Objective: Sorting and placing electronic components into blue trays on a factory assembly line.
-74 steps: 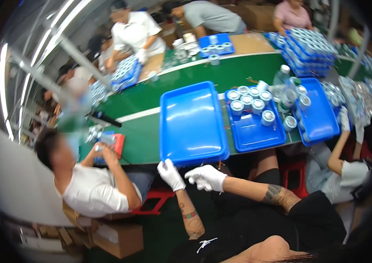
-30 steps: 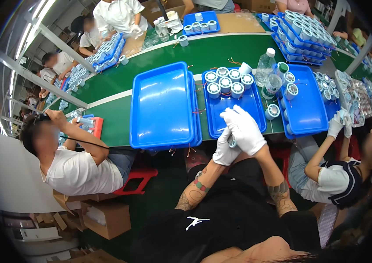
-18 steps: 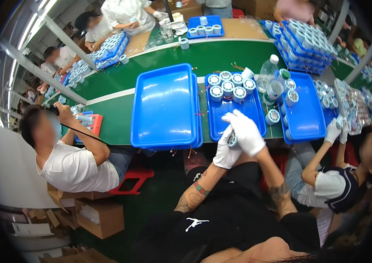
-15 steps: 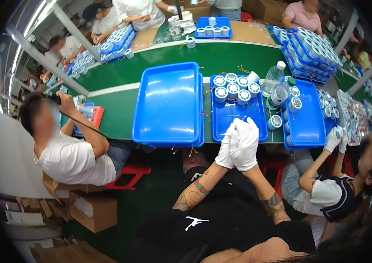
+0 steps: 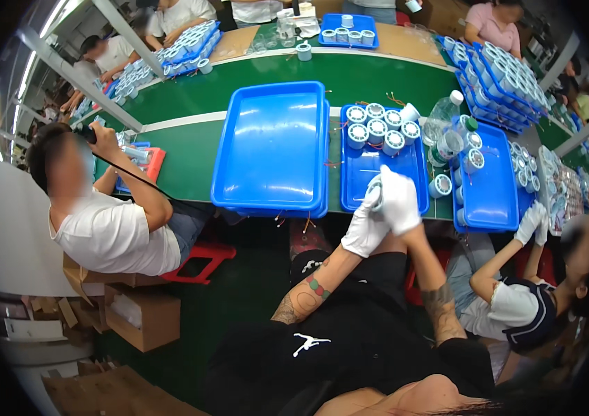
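Gloved in white, my left hand (image 5: 365, 227) is closed round a pale blue cylindrical part (image 5: 376, 194) with a round, slotted end. My right hand (image 5: 401, 200), in a white glove too, presses against the same part from the right and covers much of it. Both hands are over the near edge of a blue tray (image 5: 355, 182). Several similar pale blue cylinders (image 5: 376, 129) stand grouped in the far half of that tray, one of them tilted. Thin red wires stick out around them.
Left of the tray is a stack of blue trays (image 5: 270, 149), its top one bare. To the right are clear plastic bottles (image 5: 445, 147), a loose cylinder (image 5: 440, 185) and another blue tray (image 5: 490, 182). Co-workers sit on both sides (image 5: 110, 222), (image 5: 516, 298) of me.
My hands, clasped together before, have come slightly apart, and the pale blue part now shows between them. The view has shifted a little. A co-worker's hands across the table have moved.
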`<state>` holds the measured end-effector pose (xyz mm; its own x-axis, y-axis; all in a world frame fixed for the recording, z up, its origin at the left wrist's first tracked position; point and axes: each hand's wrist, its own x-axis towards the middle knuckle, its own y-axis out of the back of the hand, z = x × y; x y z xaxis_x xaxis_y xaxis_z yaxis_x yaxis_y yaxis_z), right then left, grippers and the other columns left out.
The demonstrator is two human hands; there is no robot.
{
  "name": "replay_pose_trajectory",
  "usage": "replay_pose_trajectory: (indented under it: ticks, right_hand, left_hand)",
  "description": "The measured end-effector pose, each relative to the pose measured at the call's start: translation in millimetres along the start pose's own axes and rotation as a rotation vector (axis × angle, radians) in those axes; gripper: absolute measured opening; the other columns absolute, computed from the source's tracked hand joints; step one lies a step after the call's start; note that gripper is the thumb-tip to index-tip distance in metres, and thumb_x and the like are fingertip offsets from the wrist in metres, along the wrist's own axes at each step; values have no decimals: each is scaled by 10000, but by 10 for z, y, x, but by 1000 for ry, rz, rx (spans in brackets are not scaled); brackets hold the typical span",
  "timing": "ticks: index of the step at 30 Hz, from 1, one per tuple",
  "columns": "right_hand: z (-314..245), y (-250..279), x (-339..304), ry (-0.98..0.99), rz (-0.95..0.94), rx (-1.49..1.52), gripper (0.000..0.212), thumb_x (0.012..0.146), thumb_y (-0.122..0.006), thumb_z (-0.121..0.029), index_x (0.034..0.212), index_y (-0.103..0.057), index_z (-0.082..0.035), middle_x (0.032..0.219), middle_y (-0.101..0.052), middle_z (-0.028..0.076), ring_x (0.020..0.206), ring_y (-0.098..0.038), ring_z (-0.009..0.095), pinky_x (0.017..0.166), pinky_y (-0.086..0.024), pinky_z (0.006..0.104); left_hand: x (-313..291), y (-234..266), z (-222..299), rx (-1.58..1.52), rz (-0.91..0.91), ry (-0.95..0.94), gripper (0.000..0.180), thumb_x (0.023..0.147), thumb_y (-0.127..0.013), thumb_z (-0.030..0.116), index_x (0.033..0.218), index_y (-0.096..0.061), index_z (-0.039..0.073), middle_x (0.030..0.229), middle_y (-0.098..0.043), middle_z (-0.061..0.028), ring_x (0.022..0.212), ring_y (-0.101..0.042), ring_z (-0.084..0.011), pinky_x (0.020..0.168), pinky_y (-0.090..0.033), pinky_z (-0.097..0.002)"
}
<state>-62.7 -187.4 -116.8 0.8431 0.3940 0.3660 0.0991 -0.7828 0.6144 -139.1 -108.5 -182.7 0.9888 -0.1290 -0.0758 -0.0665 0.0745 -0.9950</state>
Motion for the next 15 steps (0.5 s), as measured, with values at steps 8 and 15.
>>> replay_pose_trajectory:
  ticks: [8,15]
  right_hand:
    - [-155,-327,-151,429,497,-246,277,946,-503,-198,862,-648,22,867,-657,112,627,-561,188,626,-452,275]
    - [109,-82,166,-442,-210,1022,257,990,-478,-181,973,-642,17,893,-665,91,664,-543,117,635,-445,242]
  left_hand:
    - [89,-75,126,91,213,-132,551,903,-598,164,1404,-398,53,1260,-576,-60,1136,-563,-194,1028,-419,-295]
    - [-232,-502,606,421,-59,-40,533,947,-545,218,1420,-378,36,1222,-592,-88,1082,-591,-182,981,-444,-274]
